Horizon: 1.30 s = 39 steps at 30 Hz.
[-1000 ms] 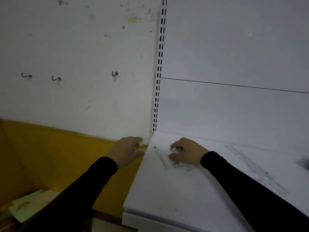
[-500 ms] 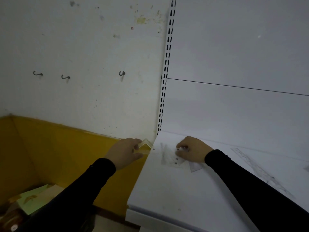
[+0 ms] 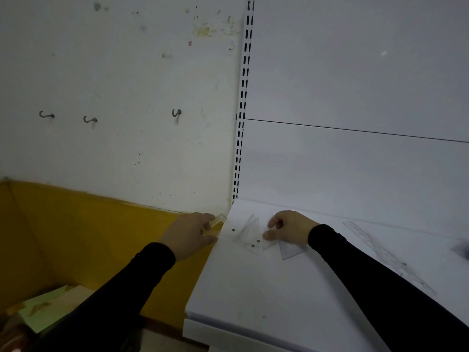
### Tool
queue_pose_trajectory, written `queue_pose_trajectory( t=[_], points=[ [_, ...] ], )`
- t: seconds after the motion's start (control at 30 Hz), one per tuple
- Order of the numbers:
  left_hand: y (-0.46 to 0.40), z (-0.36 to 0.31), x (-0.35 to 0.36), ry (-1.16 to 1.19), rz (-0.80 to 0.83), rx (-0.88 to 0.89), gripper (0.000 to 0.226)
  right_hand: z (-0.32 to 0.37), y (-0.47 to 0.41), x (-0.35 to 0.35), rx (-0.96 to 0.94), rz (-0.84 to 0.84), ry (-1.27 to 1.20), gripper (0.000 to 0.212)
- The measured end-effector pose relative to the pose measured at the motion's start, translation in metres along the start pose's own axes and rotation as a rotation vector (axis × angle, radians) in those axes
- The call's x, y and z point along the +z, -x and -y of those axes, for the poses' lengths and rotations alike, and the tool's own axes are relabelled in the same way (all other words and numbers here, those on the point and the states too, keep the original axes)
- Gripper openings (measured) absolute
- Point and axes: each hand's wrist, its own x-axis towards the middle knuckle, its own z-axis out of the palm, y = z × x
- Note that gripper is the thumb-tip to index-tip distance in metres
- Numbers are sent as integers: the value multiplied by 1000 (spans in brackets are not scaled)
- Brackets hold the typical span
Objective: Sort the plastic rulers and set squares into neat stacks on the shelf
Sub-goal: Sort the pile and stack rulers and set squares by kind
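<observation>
Left hand point(image 3: 189, 235) pinching a clear plastic set square point(image 3: 218, 223) off the white shelf point(image 3: 266, 288) edge, right hand point(image 3: 289, 228) fingers curled, pressing overlapping transparent set squares point(image 3: 250, 232), long clear ruler point(image 3: 388, 257) well apart.

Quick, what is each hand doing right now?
Left hand: pinches a clear set square just off the shelf edge.
Right hand: fingers curled on the set squares lying on the shelf.

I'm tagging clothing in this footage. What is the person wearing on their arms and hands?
Both arms are covered by long, plain black sleeves that end at the wrists. The left hand and right hand are bare: no gloves, and no rings, watch or markings can be made out in this dim view.
</observation>
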Motion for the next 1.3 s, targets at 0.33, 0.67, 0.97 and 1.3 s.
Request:
queue_pose_trajectory(
  t=[0.33,0.67,0.97,1.3],
  points=[
    [-2,-2,2,-15,21,7,51,-8,3,5,-45,-83,-130,22],
    [-1,3,-1,-10,8,-9,51,26,-6,33,39,-222,134,46],
    [5,15,-6,-9,5,0,52,29,1,17,22,-208,-73,39],
    [-13,11,-9,57,-10,83,50,25,31,1,-3,-255,-590,32]
  ],
)
